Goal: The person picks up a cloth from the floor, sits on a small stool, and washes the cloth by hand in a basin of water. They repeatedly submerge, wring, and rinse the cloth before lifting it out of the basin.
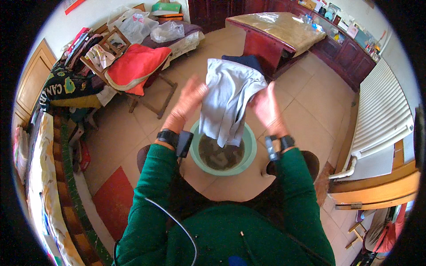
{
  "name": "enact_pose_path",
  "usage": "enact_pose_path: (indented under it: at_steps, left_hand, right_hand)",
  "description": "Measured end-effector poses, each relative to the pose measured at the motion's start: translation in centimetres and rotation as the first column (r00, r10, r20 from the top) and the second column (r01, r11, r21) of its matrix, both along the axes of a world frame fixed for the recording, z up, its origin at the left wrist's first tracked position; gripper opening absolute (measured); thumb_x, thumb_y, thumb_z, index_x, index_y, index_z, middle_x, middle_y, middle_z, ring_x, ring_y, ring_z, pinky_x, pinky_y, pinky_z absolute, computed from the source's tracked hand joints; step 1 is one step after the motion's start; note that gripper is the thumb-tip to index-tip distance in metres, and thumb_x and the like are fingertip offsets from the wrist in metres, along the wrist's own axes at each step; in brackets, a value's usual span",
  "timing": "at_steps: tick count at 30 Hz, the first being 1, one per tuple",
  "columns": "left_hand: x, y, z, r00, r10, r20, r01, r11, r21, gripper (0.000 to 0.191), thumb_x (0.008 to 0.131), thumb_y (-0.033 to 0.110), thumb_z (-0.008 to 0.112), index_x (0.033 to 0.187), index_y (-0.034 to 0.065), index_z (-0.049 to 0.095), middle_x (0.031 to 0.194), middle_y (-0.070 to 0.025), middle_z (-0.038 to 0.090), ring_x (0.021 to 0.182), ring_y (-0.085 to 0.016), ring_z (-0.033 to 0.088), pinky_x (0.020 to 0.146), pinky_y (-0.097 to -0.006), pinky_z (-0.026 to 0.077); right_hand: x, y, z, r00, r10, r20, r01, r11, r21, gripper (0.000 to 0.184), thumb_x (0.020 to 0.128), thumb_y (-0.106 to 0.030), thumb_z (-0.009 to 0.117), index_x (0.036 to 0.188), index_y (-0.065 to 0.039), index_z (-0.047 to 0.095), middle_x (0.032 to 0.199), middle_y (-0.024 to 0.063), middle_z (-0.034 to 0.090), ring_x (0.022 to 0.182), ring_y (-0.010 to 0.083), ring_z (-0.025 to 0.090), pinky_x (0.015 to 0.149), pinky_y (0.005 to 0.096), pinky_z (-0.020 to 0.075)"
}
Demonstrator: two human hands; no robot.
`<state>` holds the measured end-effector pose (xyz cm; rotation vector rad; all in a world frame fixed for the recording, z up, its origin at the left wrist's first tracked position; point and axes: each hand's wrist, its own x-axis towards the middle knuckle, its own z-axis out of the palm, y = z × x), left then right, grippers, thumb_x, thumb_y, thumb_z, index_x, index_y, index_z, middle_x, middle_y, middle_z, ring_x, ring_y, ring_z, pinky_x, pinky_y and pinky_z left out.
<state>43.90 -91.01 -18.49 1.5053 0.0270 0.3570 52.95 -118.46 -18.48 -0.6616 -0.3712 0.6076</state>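
Note:
A light grey-blue cloth (228,96), creased and hanging in folds, is held up between both hands above a pale green plastic basin (251,156). My left hand (193,96) grips its left edge, and my right hand (268,103) grips its right edge; both are slightly blurred. Murky dark water (219,154) lies in the basin, which stands on the tiled floor between my knees. The cloth's lower end overlaps the basin in the view, so whether it touches the water cannot be told. Behind the cloth's top a dark blue fabric item (244,61) partly shows.
A wooden folding chair (168,96) with a red cloth (138,65) stands at the left front, beside a bed or couch piled with clothes and plastic bags (133,25). Ahead is a covered table (273,26). A white radiator (382,109) lines the right wall.

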Motion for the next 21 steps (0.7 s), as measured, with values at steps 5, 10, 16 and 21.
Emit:
enact_pose_path:
  at_steps: [5,10,16,21]
  left_hand:
    - [-1.1,-1.8,-7.3,0.903,-0.038,-0.428,0.118,0.98,0.162,0.036,0.089,0.027,0.07,0.105,-0.005,0.066,0.1,-0.0086,0.067,0.09,-0.018,0.061,0.083,-0.0351,0.05]
    - [-2.5,-1.0,-8.4,0.847,-0.065,-0.528,-0.034,0.984,-0.175,0.027,0.092,0.023,0.064,0.099,-0.0024,0.067,0.09,-0.0059,0.066,0.084,-0.019,0.062,0.073,-0.0367,0.051]
    - [-2.2,-1.2,-6.5,0.85,-0.037,-0.525,0.088,0.993,0.072,0.027,0.093,0.024,0.064,0.104,-0.0005,0.066,0.092,-0.0056,0.065,0.085,-0.018,0.061,0.076,-0.0347,0.052]
    - [-1.7,-2.2,-7.3,0.921,-0.147,-0.36,0.105,0.985,-0.133,0.024,0.096,0.021,0.059,0.106,0.0004,0.065,0.095,-0.0027,0.065,0.088,-0.013,0.06,0.079,-0.0306,0.051]
  right_hand:
    - [-4.6,2.6,-10.1,0.99,-0.092,-0.108,0.036,0.902,-0.43,0.057,0.087,-0.029,0.073,0.129,0.001,0.049,0.122,0.0108,0.06,0.111,0.0247,0.057,0.093,0.0422,0.0468]
    - [-3.2,2.4,-10.8,0.985,-0.168,-0.039,0.111,0.788,-0.605,0.037,0.082,-0.016,0.076,0.109,0.004,0.06,0.1,0.0131,0.068,0.09,0.0258,0.066,0.076,0.0416,0.0541]
    - [-1.8,1.6,-7.8,0.99,-0.137,-0.016,0.072,0.613,-0.786,0.056,0.072,-0.026,0.085,0.112,0.002,0.057,0.099,0.0125,0.067,0.088,0.0259,0.066,0.071,0.0412,0.053]
    - [-1.8,1.1,-6.7,0.981,0.156,0.117,0.073,0.259,-0.963,0.077,0.076,-0.036,0.082,0.128,0.008,0.046,0.118,0.018,0.063,0.105,0.0284,0.063,0.088,0.042,0.0517]
